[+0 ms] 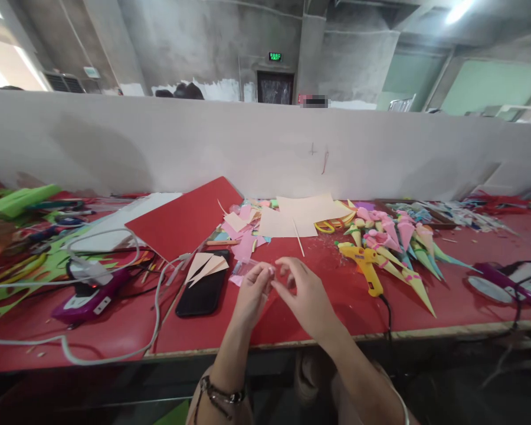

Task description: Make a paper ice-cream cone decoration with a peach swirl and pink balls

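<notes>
My left hand (pixel 253 295) pinches a small pale pink piece (pixel 271 270) above the red table, close to its front edge. A clear, thin strip sticks out leftward from these fingers. Just to the right, my right hand (pixel 301 292) has its thumb and index finger spread apart near that piece, with nothing visible between them. Left of my hands lies a black phone (pixel 201 298) with pointed peach paper pieces (pixel 209 268) on it. A yellow glue gun (pixel 366 268) rests on the table to the right, beside a pile of colored paper cones (pixel 398 248).
Purple power strips (pixel 91 301) with cables lie at left and right. Behind my hands are cream sheets (pixel 292 215), pink scraps (pixel 245 245), yellow scissors (pixel 325 227) and a red board (pixel 186 218). A white partition (pixel 230 147) runs along the back.
</notes>
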The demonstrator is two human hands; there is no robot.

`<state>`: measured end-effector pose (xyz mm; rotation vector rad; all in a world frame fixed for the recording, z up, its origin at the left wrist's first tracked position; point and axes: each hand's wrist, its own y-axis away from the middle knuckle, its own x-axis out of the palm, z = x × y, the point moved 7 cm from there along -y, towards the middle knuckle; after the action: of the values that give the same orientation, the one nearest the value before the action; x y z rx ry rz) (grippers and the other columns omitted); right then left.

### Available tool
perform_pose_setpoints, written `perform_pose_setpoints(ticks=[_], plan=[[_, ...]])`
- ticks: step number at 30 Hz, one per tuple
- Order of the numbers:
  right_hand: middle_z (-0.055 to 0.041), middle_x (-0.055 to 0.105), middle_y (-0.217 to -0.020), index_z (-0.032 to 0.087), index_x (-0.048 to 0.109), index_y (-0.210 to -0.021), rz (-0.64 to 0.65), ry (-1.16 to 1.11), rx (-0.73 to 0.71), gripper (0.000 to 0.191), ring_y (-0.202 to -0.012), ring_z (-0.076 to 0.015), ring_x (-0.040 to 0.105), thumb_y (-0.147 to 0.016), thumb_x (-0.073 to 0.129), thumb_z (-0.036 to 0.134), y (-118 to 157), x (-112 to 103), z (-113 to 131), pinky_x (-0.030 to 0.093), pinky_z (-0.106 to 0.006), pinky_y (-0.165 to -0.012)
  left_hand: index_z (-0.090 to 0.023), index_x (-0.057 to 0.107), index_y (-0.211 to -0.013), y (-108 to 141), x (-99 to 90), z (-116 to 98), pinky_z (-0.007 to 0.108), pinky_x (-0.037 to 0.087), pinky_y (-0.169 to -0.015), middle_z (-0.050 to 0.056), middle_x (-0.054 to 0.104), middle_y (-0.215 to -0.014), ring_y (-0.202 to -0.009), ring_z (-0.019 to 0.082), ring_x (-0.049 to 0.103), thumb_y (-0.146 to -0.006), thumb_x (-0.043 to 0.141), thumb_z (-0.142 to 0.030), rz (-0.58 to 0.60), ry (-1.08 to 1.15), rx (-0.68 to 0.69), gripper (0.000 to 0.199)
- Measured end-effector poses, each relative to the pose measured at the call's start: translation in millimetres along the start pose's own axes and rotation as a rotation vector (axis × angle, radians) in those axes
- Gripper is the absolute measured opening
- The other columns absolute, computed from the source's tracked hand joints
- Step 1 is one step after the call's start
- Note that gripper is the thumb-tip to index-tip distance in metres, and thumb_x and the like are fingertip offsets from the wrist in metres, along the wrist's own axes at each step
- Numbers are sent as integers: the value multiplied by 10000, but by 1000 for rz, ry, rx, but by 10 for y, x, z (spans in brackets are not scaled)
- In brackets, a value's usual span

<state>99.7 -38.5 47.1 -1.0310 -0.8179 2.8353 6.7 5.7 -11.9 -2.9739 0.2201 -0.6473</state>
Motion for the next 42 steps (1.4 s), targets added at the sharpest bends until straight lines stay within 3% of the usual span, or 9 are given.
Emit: perform_pose_setpoints(ticks=[4, 8, 12, 15, 19, 23, 28, 36, 42], plan=[[-17, 560, -804, 206, 560, -898, 14, -169, -74, 122, -726, -132, 539, -821, 467, 189, -73, -26, 75, 427, -231, -663, -146, 562, -642, 35, -1, -9, 192, 382, -555, -38, 482, -585, -529, 57, 415, -569, 686, -497, 17, 20, -20, 379], [-1, 553, -733, 196, 562, -792, -120, -342, -12, 74, -691, -123, 531, -802, 498, 232, -60, -94, -89, 419, -223, -652, -131, 621, -799, 51, 13, -10, 213, 357, -483, -26, 456, -545, -457, 67, 368, -746, 438, -580, 81, -181, -13, 487], [24, 505, -635, 191, 514, -733, -273, -665, 244, 165, -593, -111, 492, -795, 485, 341, -13, -38, -561, 411, -222, -575, -148, 588, -1002, -17, -90, -229, 307, 432, -675, 68, 603, -798, -703, 174, 528, -797, 430, -463, -64, -934, 281, 407], [45, 463, -585, 187, 500, -699, -274, -767, 362, 197, -549, -98, 455, -745, 538, 375, 13, 74, -799, 385, -213, -538, -119, 527, -1111, -36, -97, -309, 398, 373, -859, 154, 581, -1060, -1006, 279, 484, -806, 458, -384, -181, -1482, 480, 409], [35, 480, -619, 173, 522, -702, -236, -725, 372, 197, -578, -99, 462, -718, 566, 365, 22, 134, -833, 387, -216, -564, -67, 446, -1199, -86, -221, -213, 403, 377, -848, 191, 567, -1085, -1042, 316, 475, -790, 497, -372, -267, -1838, 388, 513], [22, 513, -634, 171, 541, -717, -205, -664, 348, 195, -596, -110, 488, -732, 541, 366, 25, 148, -791, 404, -222, -581, -48, 449, -1184, -128, -291, -152, 362, 414, -726, 170, 598, -964, -907, 299, 523, -790, 493, -386, -260, -1956, 286, 521], [-8, 588, -668, 170, 572, -714, -200, -597, 315, 191, -643, -137, 549, -736, 532, 355, 35, 165, -812, 437, -236, -602, -103, 587, -941, -134, -258, -120, 325, 409, -675, 152, 566, -936, -868, 278, 518, -815, 429, -426, -221, -2013, 239, 380], [-46, 658, -801, 180, 628, -799, -195, -539, 259, 155, -728, -159, 608, -753, 515, 276, 40, 174, -725, 483, -260, -670, -60, 448, -1206, -95, -238, -63, 369, 394, -708, 176, 568, -957, -902, 306, 498, -822, 372, -497, -252, -2051, 277, 587], [-53, 658, -805, 171, 627, -811, -210, -552, 278, 145, -737, -163, 615, -758, 516, 248, 59, 171, -752, 490, -267, -679, -84, 552, -1010, -101, -264, -31, 359, 422, -703, 163, 574, -956, -900, 301, 523, -763, 501, -488, -156, -1998, 259, 476]])
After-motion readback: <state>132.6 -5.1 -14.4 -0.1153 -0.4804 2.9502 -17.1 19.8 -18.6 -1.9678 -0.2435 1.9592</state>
